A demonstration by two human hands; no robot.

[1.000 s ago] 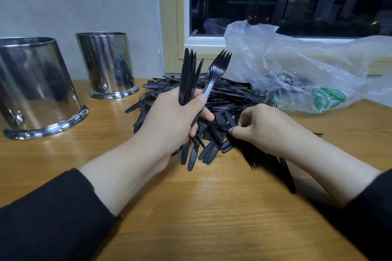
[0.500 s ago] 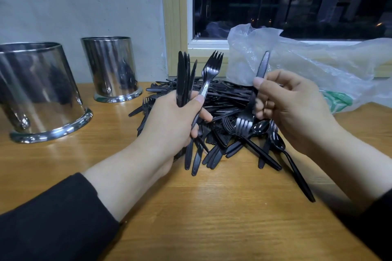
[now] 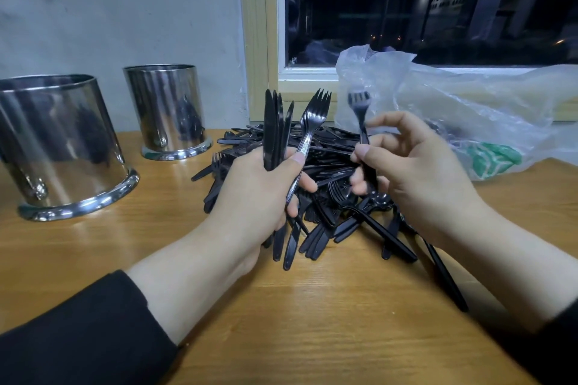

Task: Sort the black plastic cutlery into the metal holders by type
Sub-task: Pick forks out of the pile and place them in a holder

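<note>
A heap of black plastic cutlery [image 3: 331, 166] lies on the wooden table in the middle. My left hand [image 3: 256, 194] grips an upright bundle of knives [image 3: 275, 128] plus one fork [image 3: 312, 122] pinched under the thumb. My right hand [image 3: 416, 172] holds a single fork [image 3: 360, 109] upright, tines up, just right of the bundle. Two shiny metal holders stand at the left: a big near one [image 3: 62, 147] and a smaller far one [image 3: 165, 109]. I cannot see inside either.
A crumpled clear plastic bag [image 3: 453, 112] with green print lies at the back right by the window frame. Loose spoons and forks [image 3: 406, 228] trail toward the front right. The wall is close behind the holders.
My right hand picked a fork out of the heap, lifted it and turned it from tines down to tines up, moving it toward the left hand. The left hand stayed put.
</note>
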